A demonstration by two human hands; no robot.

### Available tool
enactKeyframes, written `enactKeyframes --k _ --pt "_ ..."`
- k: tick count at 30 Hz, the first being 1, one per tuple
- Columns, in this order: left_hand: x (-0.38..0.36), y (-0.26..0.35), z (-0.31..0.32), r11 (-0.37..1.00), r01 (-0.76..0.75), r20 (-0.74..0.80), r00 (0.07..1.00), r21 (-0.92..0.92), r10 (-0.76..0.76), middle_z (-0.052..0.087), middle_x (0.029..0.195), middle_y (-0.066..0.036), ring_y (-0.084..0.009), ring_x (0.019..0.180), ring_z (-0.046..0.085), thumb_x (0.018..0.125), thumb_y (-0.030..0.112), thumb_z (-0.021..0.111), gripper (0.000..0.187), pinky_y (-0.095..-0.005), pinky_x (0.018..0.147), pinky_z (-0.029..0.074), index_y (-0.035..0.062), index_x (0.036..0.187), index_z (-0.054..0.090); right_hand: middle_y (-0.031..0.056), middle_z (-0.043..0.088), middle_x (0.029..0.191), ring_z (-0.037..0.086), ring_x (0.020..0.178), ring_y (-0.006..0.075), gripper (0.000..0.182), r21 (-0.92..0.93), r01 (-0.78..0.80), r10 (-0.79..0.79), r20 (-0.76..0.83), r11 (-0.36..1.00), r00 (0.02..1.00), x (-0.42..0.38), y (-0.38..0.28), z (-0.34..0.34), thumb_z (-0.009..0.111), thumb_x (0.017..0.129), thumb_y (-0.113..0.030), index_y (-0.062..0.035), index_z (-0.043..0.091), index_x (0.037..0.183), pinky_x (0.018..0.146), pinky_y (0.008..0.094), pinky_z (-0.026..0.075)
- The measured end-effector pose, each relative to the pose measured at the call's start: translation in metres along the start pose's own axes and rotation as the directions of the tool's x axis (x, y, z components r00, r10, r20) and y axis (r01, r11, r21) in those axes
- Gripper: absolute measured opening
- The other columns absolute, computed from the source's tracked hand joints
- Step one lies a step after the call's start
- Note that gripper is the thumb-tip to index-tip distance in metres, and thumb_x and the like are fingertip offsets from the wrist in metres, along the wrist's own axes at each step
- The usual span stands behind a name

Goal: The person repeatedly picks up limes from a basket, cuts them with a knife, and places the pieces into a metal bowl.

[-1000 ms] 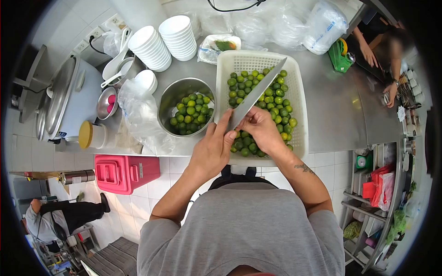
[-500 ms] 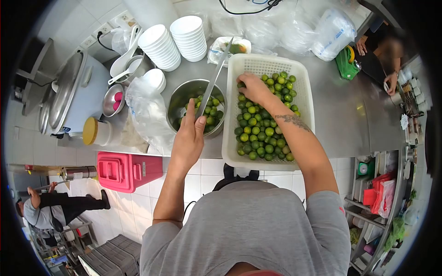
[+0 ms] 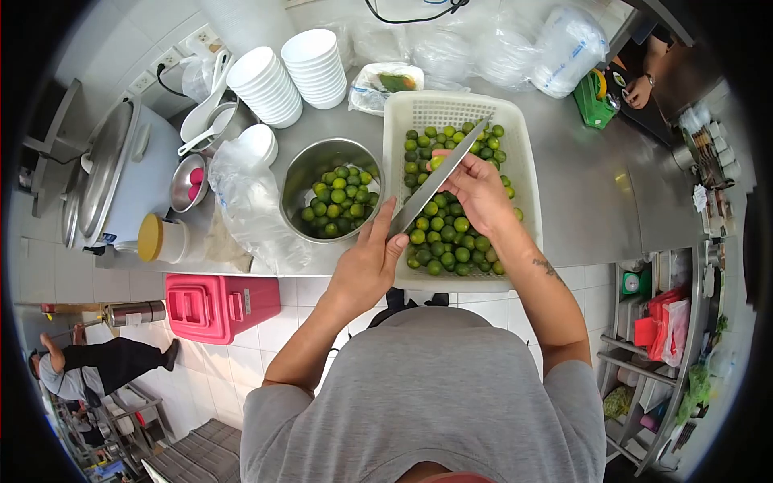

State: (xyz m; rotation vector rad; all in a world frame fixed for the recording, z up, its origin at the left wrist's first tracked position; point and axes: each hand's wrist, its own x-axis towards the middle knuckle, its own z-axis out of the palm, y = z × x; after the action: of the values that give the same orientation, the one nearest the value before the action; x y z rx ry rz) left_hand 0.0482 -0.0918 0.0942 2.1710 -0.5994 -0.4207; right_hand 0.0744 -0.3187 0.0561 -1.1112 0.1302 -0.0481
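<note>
A long knife point(image 3: 436, 182) is gripped in my left hand point(image 3: 364, 267), its blade slanting up and right over a white plastic basket point(image 3: 530, 189). The basket holds many small green limes point(image 3: 456, 241), some yellowish. My right hand point(image 3: 481, 191) is above the fruit, its fingers closed on one lime point(image 3: 437, 162) beside the blade. The blade partly hides these fingers. Left of the basket stands a steel pot point(image 3: 291, 173) with more limes point(image 3: 338, 193) inside.
Stacked white bowls point(image 3: 316, 68) and plastic bags point(image 3: 254, 193) stand on the steel counter point(image 3: 576, 185). A small tray point(image 3: 362, 88) sits behind the pot. A pink bin point(image 3: 221, 310) is below left. A person's hand point(image 3: 640, 92) shows at the far right, another person point(image 3: 113, 362) at far left.
My right hand has come back from the basket's far left, with a lime in its fingers. My left hand has swung the knife from above the pot to over the basket.
</note>
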Motion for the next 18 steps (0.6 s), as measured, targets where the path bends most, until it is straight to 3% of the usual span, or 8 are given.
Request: enactKeyframes --k 4,8,12,18 --pt "0.000 0.003 0.004 0.999 -0.004 0.008 1.000 0.043 0.003 0.043 0.140 -0.028 -0.0433 0.120 0.051 0.103 0.035 0.038 0.055 -0.0424 0.100 0.041 0.0076 0.149 0.026 0.0060 0.065 0.094 0.060 0.081 0.0129 0.024 -0.264 0.074 -0.065 0.041 0.962 0.997 -0.015 0.000 0.002 0.055 0.096 -0.006 0.0036 0.060 0.117 0.076 0.0261 0.049" --pt "0.000 0.006 -0.003 1.000 -0.023 -0.009 1.000 0.015 0.023 0.041 0.143 -0.026 -0.0431 0.123 0.050 0.104 0.035 0.037 0.054 -0.0432 0.100 0.042 0.0102 0.150 0.025 0.0053 0.064 0.093 0.060 0.081 0.0124 0.023 -0.164 0.048 -0.033 0.095 0.985 0.995 -0.029 0.003 0.020 0.056 0.095 -0.006 0.0037 0.060 0.116 0.076 0.0257 0.049" --pt "-0.011 0.012 -0.009 1.000 0.005 0.050 0.999 0.014 -0.005 0.039 0.144 -0.026 -0.0428 0.124 0.048 0.104 0.035 0.036 0.053 -0.0436 0.100 0.042 0.0124 0.150 0.025 0.0054 0.064 0.093 0.060 0.081 0.0125 0.026 -0.163 0.048 -0.047 0.015 0.986 0.999 -0.024 0.002 0.017 0.057 0.094 -0.007 0.0024 0.060 0.118 0.076 0.0257 0.049" --pt "-0.017 0.011 -0.007 0.999 0.036 0.024 0.999 0.017 -0.036 0.041 0.143 -0.025 -0.0425 0.125 0.048 0.104 0.035 0.036 0.051 -0.0434 0.100 0.042 0.0139 0.150 0.026 0.0053 0.064 0.092 0.060 0.079 0.0123 0.025 -0.221 0.051 -0.026 0.117 0.974 0.993 -0.023 0.008 0.017 0.057 0.093 -0.004 0.0029 0.060 0.118 0.075 0.0262 0.049"
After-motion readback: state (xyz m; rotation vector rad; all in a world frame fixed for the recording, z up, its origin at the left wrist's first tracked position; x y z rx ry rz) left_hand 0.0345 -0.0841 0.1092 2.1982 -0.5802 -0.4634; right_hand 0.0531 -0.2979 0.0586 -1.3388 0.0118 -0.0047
